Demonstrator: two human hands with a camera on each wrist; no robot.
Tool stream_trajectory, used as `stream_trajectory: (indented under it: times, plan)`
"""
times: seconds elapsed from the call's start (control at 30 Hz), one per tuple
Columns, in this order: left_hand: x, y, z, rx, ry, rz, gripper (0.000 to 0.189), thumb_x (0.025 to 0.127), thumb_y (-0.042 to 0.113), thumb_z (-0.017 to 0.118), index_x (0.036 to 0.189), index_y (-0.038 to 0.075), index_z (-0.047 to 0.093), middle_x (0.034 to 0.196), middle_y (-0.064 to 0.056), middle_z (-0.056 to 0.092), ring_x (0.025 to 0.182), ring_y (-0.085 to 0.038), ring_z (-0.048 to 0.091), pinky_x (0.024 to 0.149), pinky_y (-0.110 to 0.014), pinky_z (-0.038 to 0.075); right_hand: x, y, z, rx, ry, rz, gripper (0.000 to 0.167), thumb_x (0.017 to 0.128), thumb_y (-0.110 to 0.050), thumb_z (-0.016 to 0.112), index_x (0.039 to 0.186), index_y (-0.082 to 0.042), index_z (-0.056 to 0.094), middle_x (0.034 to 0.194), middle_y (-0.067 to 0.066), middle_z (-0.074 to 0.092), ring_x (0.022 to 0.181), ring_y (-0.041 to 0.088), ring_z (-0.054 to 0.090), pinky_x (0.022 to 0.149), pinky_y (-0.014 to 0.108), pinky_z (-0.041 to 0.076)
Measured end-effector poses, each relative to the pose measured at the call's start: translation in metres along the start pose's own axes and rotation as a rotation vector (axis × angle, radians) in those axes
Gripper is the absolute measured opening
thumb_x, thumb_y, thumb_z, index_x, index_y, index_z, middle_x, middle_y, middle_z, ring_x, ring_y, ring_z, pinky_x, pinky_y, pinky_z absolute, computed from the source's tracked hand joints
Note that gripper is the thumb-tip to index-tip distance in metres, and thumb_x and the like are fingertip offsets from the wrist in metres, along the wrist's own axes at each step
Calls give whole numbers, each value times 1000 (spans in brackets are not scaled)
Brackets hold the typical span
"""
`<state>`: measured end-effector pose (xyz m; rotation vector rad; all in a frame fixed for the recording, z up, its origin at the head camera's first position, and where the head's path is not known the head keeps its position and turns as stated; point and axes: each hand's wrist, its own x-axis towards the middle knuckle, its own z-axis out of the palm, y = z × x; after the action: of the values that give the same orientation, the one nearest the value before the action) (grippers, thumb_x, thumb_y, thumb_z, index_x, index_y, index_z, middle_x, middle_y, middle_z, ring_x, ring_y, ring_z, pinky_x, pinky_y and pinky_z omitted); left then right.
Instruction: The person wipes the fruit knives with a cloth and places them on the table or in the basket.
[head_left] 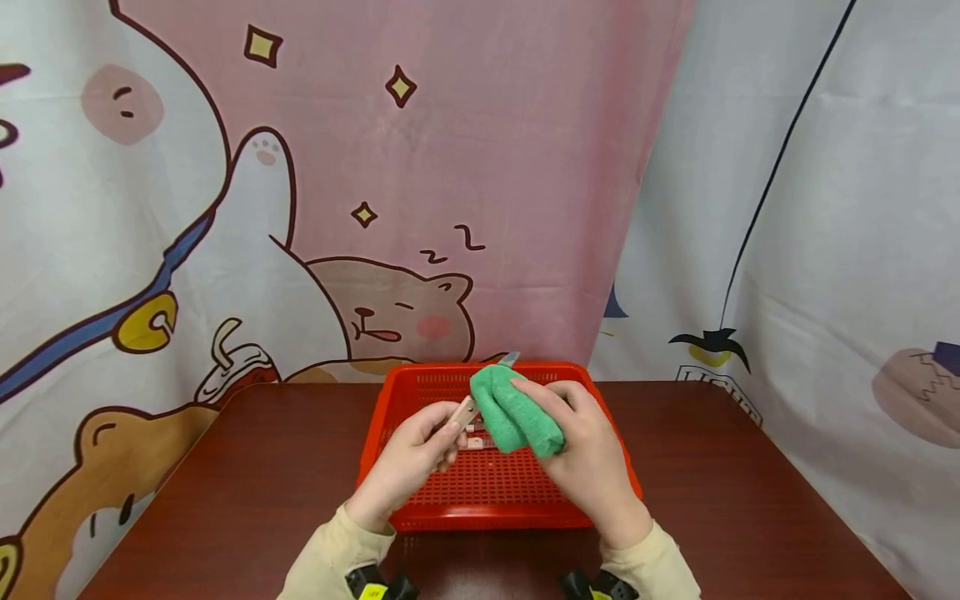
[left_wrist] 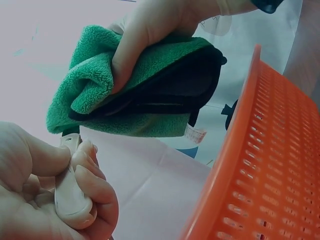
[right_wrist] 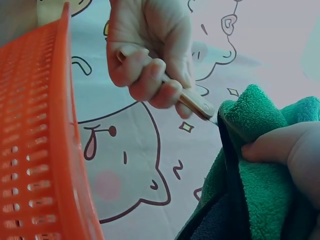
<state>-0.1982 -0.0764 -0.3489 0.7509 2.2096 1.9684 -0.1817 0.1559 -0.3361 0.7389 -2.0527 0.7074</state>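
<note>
A knife with a pale handle [head_left: 466, 412] is gripped by my left hand [head_left: 420, 454]; the thumb lies along the handle in the left wrist view. The blade tip [head_left: 510, 358] shows beyond a green cloth [head_left: 504, 408], and the rest of the blade is covered. My right hand [head_left: 585, 446] holds this folded towel around the blade, thumb pressed into the fluffy side [right_wrist: 260, 185]. A dark backing [left_wrist: 170, 90] shows on the cloth's underside. Both hands are above a red plastic basket [head_left: 495, 515].
Pale-handled pieces [head_left: 476, 443] lie in the basket, partly hidden behind the hands. The basket stands on a dark brown table [head_left: 285, 483]. A printed cartoon curtain [head_left: 525, 167] hangs behind the table.
</note>
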Motion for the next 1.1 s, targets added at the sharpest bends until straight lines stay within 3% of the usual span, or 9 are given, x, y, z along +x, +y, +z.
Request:
stream_trajectory:
  times: [0.3, 0.67, 0.9, 1.1]
  plan:
    - [-2, -1, -2, -6, 2, -7, 21, 104, 17, 53, 115, 1, 60, 84, -5, 55, 66, -13, 48, 57, -22, 41, 3, 4, -10, -20, 27, 50, 76, 64, 12, 79, 131, -21, 65, 104, 9, 59, 95, 25, 58, 76, 43, 49]
    - [-3, -3, -4, 3, -15, 9, 20, 105, 17, 50, 112, 2, 61, 82, -6, 54, 62, -12, 45, 54, -21, 37, 1, 10, -18, -53, 111, 65, 79, 62, 18, 78, 130, -20, 65, 104, 10, 60, 95, 26, 60, 74, 45, 50]
    - [-3, -2, -7, -15, -24, 8, 22, 105, 16, 49, 116, 1, 61, 83, -7, 55, 65, -12, 47, 55, -22, 39, -2, 15, -24, -58, 118, 116, 75, 65, 14, 80, 130, -20, 65, 105, 10, 60, 95, 27, 59, 76, 45, 48]
    - [-4, 0, -9, 118, 1, 33, 21, 105, 17, 50, 116, 7, 64, 81, -5, 55, 64, -15, 48, 56, -25, 42, -3, 16, -25, -67, 124, 106, 78, 63, 15, 82, 131, -20, 66, 105, 10, 60, 95, 26, 60, 77, 43, 48]
